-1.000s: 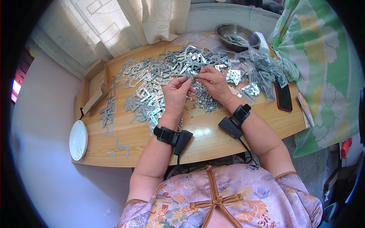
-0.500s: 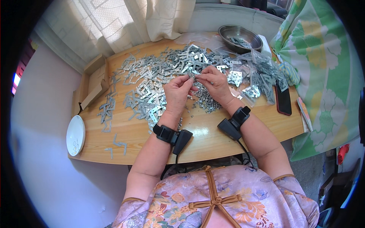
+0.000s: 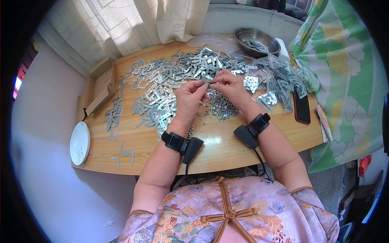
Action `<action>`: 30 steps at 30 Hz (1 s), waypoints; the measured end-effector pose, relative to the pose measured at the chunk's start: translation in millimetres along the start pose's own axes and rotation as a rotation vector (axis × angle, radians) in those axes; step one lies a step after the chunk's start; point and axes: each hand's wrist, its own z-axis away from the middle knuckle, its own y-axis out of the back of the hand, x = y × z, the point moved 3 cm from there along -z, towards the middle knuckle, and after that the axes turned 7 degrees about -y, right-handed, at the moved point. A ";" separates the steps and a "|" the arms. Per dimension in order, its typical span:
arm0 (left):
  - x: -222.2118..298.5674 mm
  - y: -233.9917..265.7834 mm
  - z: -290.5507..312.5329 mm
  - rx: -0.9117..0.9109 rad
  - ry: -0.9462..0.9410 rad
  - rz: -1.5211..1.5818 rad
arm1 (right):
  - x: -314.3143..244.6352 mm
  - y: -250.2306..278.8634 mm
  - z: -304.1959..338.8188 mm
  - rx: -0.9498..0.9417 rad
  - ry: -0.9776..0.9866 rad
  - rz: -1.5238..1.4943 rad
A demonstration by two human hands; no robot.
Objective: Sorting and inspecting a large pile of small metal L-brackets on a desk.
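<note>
My left hand (image 3: 189, 95) and my right hand (image 3: 230, 87) meet over the middle of the table. Both pinch a small metal bracket (image 3: 207, 77), its shape mostly covered by my fingertips. Whether a screw or nut is also between the fingers is too small to tell. Beneath and right of the fingers lies a heap of small nuts and screws (image 3: 223, 106). A wide pile of flat L-shaped metal brackets (image 3: 158, 95) spreads to the left and behind my hands.
An open cardboard box (image 3: 102, 84) and a white plate (image 3: 80, 142) stand at the left. Clear bags of metal parts (image 3: 279, 77), a steel bowl (image 3: 259, 37) and a dark phone (image 3: 301, 108) are at the right. A few loose L brackets (image 3: 126, 149) lie near the front left.
Both hands stay together over the same spot, still pinching the bracket. Only slight shifts of the fingers and wrists show.
</note>
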 end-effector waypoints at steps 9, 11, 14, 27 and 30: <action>3.5 -3.4 0.9 -0.002 -0.004 0.014 | 12.7 -5.4 -0.9 0.069 -0.225 -0.353; 4.8 -4.3 1.5 -0.004 0.000 0.010 | 16.3 -4.3 -0.9 0.063 -0.224 -0.307; 5.9 -3.6 2.6 0.002 0.005 -0.002 | 12.3 -5.9 -0.8 0.083 -0.118 -0.192; 5.3 -12.9 5.4 0.050 -0.182 -0.090 | 17.0 -12.8 2.5 0.041 -0.409 -0.638; 9.3 -13.8 6.2 0.049 -0.228 -0.182 | 14.8 -14.8 2.2 0.056 -0.386 -0.604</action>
